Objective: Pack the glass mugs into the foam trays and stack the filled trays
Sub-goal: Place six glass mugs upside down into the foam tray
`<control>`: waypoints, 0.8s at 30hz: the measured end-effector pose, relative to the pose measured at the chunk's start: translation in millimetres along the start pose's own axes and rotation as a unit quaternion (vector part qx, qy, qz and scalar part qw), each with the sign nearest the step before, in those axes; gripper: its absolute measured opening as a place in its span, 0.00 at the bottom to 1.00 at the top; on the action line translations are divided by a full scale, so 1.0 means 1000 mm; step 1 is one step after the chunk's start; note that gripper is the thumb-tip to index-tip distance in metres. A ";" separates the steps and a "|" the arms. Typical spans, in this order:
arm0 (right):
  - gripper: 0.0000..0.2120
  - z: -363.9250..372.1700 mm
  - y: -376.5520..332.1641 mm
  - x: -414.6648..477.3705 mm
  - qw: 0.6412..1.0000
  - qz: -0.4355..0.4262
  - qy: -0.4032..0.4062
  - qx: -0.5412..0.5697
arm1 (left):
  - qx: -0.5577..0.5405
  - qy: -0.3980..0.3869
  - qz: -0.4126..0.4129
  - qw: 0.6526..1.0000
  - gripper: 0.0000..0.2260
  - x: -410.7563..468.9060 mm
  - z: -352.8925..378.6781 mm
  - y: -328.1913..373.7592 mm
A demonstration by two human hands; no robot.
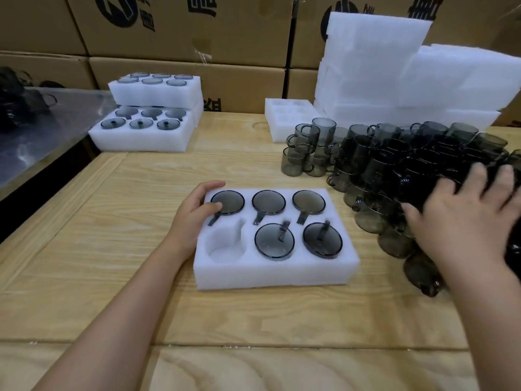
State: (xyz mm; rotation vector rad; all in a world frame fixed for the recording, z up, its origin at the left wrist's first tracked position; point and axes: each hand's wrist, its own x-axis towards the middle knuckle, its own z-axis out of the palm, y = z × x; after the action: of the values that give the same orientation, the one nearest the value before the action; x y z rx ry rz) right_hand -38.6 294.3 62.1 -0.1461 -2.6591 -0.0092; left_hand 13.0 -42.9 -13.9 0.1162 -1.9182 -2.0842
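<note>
Foam tray [276, 275] sits mid surface [112, 249], with open wood to its left and near side. Its right edge lies near the pile of glass mugs [394, 165], which crowds the right side out to the frame edge. The tray has 6 slots: 5 hold mugs, and the near-left slot [225, 244] is bare foam. Left hand [194, 210] holds the tray's far-left corner, fingers curled round the edge, thumb on top touching the far-left mug's rim. Right hand [462, 218], blurred, is over the pile with fingers spread wide, laid on the mug tops. Far left, 2 filled trays [141, 142] are stacked at the surface edge beside a metal top [42, 131]. Far right are 1 unfilled tray [282, 122], foam sheets [394, 66] and cardboard boxes [169, 29] behind.
</note>
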 end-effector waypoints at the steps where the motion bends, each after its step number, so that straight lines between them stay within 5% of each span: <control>1: 0.28 0.005 0.007 0.001 0.999 0.018 -0.024 -0.025 | 0.002 -0.002 0.001 1.000 0.18 0.000 0.000 0.000; 16: 0.11 0.038 0.030 0.029 0.999 -0.030 -0.001 0.022 | 0.016 -0.007 0.006 1.000 0.17 0.004 -0.003 -0.005; 20: 0.09 0.018 0.021 0.022 0.982 -0.053 0.054 0.176 | 0.018 -0.009 0.006 1.000 0.17 0.004 -0.002 -0.005; 24: 0.02 -0.024 -0.021 -0.006 0.901 -0.162 0.088 0.392 | 0.027 -0.010 0.010 1.000 0.17 0.003 -0.002 -0.004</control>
State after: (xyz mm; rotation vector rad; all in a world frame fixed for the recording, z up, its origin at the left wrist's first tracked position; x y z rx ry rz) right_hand -24.5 271.6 81.0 0.5321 -2.2697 0.8795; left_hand 10.1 -45.9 -17.7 0.0885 -1.9784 -2.0294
